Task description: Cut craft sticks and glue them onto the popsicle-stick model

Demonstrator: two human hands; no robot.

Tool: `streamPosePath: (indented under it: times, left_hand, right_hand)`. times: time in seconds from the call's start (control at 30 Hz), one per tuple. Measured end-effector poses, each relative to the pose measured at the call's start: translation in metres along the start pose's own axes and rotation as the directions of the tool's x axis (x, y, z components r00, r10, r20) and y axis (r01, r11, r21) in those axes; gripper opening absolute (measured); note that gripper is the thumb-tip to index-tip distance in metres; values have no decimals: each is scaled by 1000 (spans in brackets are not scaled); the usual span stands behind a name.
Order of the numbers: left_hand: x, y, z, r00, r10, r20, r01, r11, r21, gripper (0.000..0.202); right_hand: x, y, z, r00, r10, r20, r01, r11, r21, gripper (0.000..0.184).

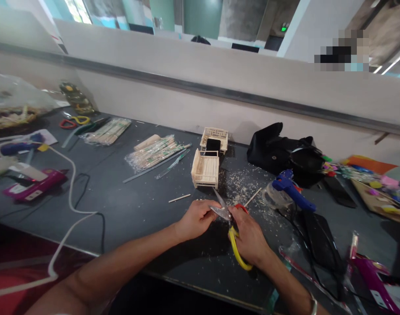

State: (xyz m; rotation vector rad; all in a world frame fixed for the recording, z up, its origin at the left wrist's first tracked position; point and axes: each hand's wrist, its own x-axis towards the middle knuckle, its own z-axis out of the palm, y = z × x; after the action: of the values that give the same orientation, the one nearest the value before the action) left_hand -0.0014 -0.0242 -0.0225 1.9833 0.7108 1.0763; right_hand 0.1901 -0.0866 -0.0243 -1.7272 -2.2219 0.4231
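My right hand [250, 234] grips a pair of scissors [235, 249] with yellow and red handles, its blades parted and pointing up to the left. My left hand [198, 218] is closed in a pinch right at the lower blade; whatever lies between its fingertips is too small or hidden to make out. Just beyond the hands stands a miniature bed-like frame [206, 170] of thin wooden sticks. Behind it is a second small stick-built piece [216, 134] with a dark phone [213, 146] leaning on it. A loose stick [179, 198] lies left of the scissors, another stick [253, 197] to their right.
Wood crumbs [242, 188] are scattered right of the models. A blue glue gun [293, 190] and a black bag [281, 146] stand to the right. Packs of sticks [154, 151] lie at left. A white cable [73, 192] crosses the table beside a purple power strip [36, 186].
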Motion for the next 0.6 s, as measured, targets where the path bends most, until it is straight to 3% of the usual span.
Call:
streamPosePath:
  times: [0.27, 0.6]
  left_hand:
    - [-1, 4, 4, 1000, -28, -9, 28, 999, -16, 22]
    - [-3, -2, 3, 996, 72, -54, -72, 997, 6, 15]
  right_hand:
    - [-3, -2, 3, 1000, -4, -20, 4, 1000, 28, 53]
    - [0, -6, -2, 999, 30, 13, -30, 1000, -10, 64]
